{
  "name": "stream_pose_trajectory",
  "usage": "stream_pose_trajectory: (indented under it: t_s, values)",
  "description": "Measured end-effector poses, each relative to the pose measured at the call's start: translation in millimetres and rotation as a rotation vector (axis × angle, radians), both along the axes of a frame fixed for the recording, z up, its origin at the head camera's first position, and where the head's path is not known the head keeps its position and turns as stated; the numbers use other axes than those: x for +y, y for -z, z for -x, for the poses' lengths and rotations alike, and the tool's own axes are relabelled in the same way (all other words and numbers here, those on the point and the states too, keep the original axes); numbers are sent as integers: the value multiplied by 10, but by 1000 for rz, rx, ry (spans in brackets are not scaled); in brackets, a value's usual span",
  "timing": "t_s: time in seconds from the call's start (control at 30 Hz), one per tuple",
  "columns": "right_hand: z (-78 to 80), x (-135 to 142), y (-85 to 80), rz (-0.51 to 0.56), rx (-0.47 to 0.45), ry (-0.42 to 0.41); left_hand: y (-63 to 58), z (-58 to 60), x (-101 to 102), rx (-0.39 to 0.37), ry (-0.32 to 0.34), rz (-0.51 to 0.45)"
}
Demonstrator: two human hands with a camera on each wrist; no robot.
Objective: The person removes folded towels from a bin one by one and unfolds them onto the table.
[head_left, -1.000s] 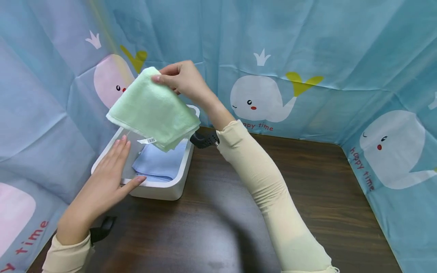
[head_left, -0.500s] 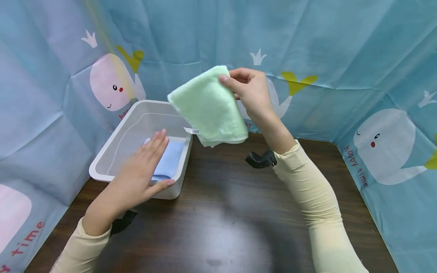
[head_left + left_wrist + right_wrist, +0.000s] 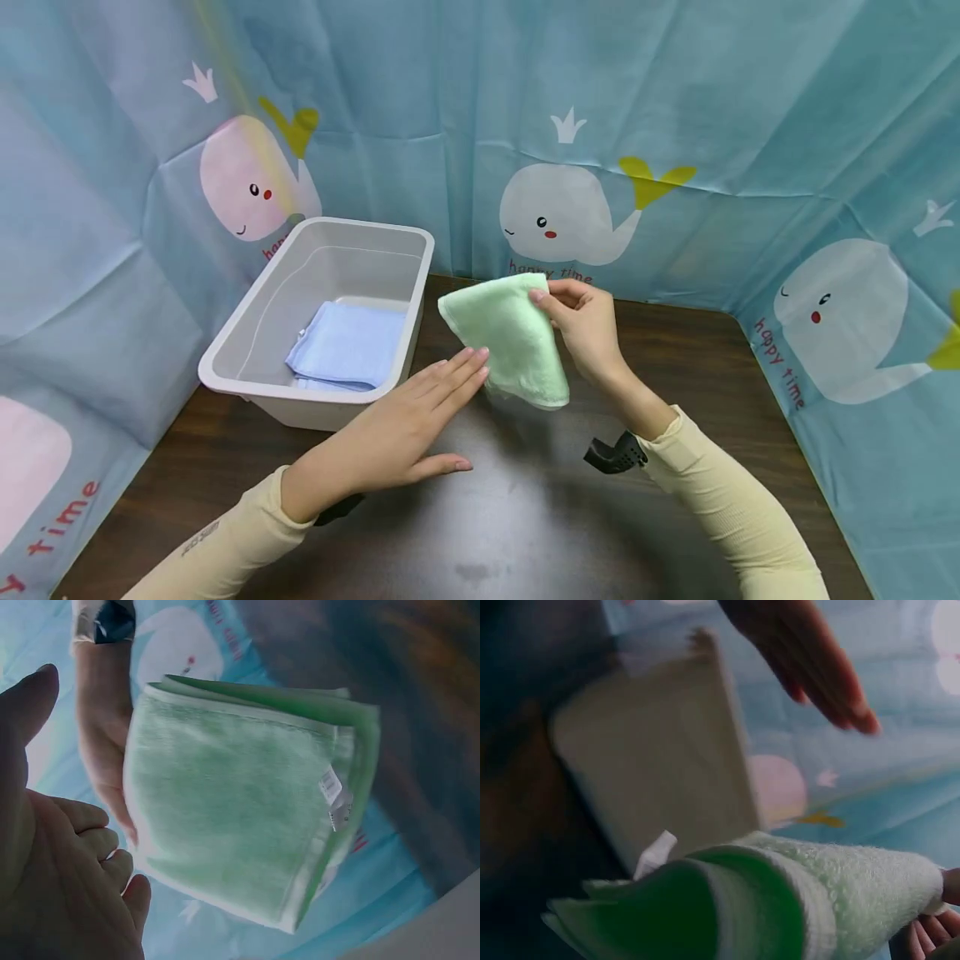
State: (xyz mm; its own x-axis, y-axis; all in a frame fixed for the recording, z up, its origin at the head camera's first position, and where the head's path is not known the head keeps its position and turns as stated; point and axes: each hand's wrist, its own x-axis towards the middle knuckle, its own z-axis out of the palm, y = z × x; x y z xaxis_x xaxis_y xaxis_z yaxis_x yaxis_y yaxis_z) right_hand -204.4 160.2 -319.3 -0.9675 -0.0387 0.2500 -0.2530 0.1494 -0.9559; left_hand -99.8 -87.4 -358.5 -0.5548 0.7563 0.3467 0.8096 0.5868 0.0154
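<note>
My right hand [image 3: 592,329] pinches one corner of a folded pale green towel [image 3: 513,337], which hangs down over the table right of the bin. A white label [image 3: 330,786] shows near the towel's edge in the left wrist view. The left hand [image 3: 397,429] is held out flat, fingers straight and thumb apart, its fingertips overlapping the towel's lower left in the head view. In the right wrist view the towel's layers [image 3: 780,900] curve and fan apart below the pinched corner.
A white plastic bin [image 3: 247,350] stands at the left, with folded light blue cloth [image 3: 348,342] on its floor. The dark wooden table [image 3: 697,367] is bordered by blue whale-print curtains [image 3: 480,100] at the back and sides.
The green towel, held by my right hand, has moved from over the bin to the right and then down toward the table. My left hand has moved right, from the bin to the towel.
</note>
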Motion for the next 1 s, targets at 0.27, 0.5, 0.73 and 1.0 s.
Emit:
stream_pose_trajectory:
  t_s: [0.27, 0.5, 0.73, 1.0]
  values:
    - [-313, -7, 329, 108, -139, -69, 212, -1, 60, -6, 54, 22]
    - [-290, 118, 597, 122, -325, -57, 339, 20, 114, -56, 37, 47]
    - [-79, 351, 1018, 0, -401, 70, 604, 117, 237, -166, 48, 136]
    - [102, 574, 1318, -147, -412, 188, 902, 262, 370, -280, 12, 213]
